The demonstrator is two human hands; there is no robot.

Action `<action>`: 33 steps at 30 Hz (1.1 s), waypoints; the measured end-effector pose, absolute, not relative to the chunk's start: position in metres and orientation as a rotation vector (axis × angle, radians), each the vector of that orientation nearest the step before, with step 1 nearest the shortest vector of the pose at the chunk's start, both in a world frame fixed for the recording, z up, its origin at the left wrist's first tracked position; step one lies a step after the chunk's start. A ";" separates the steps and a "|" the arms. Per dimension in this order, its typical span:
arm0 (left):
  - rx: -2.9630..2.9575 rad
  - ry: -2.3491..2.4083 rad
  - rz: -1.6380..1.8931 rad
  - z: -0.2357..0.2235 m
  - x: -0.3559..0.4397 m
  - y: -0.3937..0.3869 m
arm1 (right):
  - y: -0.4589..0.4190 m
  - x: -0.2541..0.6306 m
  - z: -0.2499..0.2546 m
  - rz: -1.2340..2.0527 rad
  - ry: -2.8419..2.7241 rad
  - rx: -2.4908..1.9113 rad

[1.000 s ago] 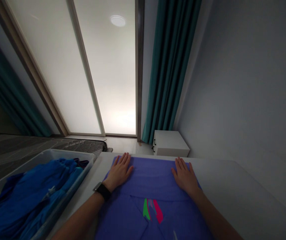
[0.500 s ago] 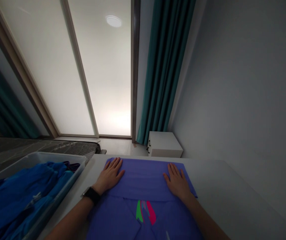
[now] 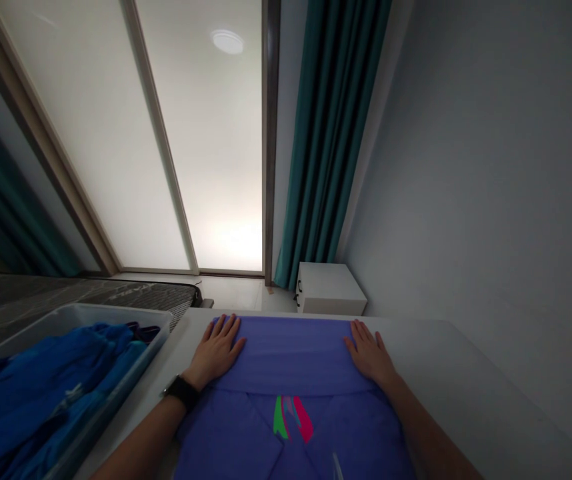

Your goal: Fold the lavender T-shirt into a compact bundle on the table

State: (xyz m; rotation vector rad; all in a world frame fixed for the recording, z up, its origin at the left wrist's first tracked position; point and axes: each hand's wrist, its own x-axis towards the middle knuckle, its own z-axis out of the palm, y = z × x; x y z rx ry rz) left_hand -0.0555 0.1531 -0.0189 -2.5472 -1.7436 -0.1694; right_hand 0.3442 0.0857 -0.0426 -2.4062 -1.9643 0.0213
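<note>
A purple-blue shirt lies on the white table, its far part folded over toward me in a wide band. Below that band a green and pink print shows on the cloth. My left hand rests flat on the far left corner of the fold, fingers stretched out, a black watch on the wrist. At the far right corner, my right hand lies palm down with its fingers extended. Neither hand grips the cloth. The shirt's near end runs out of the picture.
Left of the table stands a clear plastic bin with blue clothes in it. Beyond the table's far edge are a small white cabinet, a green curtain and frosted sliding doors. A grey wall rises at the right.
My right hand has slid right and slightly away from me, to the fold's right corner. My left hand has shifted slightly left. The shirt's right edge looks straighter.
</note>
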 end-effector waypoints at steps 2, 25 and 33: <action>-2.536 -1.727 -0.180 -0.015 -0.052 0.150 | 0.085 0.335 -0.037 -0.027 -1.972 -2.391; -2.527 -1.880 -0.119 -0.020 -0.071 0.156 | 0.071 0.205 -0.013 0.226 -2.214 -2.063; -2.519 -1.892 -0.076 -0.016 -0.069 0.156 | 0.073 0.208 -0.017 0.275 -2.194 -2.086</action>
